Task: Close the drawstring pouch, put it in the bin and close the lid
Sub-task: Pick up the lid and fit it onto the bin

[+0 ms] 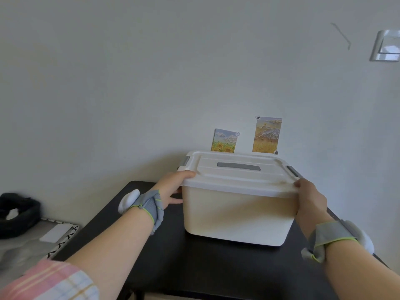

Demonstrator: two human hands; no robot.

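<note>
A white plastic bin [236, 215] stands on a black table [194, 267], close to the wall. Its white lid [238, 169], with a grey handle strip and grey side latches, lies flat on top. My left hand [173, 187] grips the lid's near left corner, thumb on top and fingers under the rim. My right hand [311, 198] holds the near right corner the same way. Both wrists wear grey straps with white pods. No drawstring pouch shows anywhere; the bin's inside is hidden.
Two small painted cards [267, 135] hang on the wall right behind the bin. To the left, lower down, a bed or bench [32, 239] carries a black bundle [17, 213]. A switch plate [386, 45] sits high on the right.
</note>
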